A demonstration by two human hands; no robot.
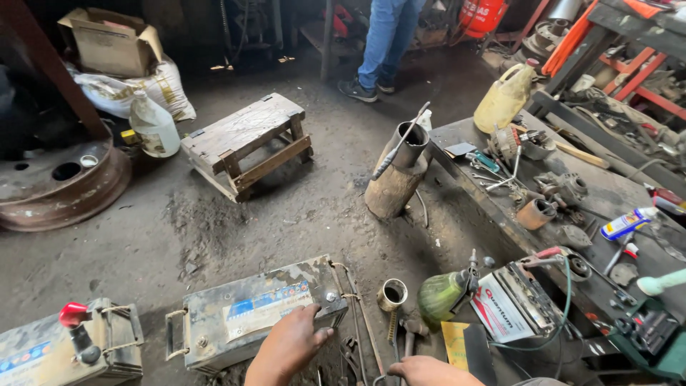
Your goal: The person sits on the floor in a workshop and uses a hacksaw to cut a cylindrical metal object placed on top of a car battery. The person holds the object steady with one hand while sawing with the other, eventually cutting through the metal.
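Observation:
My left hand (291,343) rests on the front right corner of a dusty grey car battery (250,311) lying on the dirt floor, fingers spread over its edge. At the bottom edge of the view my right hand (426,370) is low, close to a small metal cup (392,294) and a hammer-like tool (409,336); what it holds is hidden. A second battery (68,343) with a red terminal cap sits at the far left. A green spray bottle (443,293) lies just right of my hands.
A low metal bench (607,193) at right carries engine parts, pliers and a tube. A third battery (518,300) with clamps lies by it. A wooden stool (246,143), a log with a pipe (396,179), a wheel rim (61,186), jugs and a standing person's legs (386,43) lie beyond.

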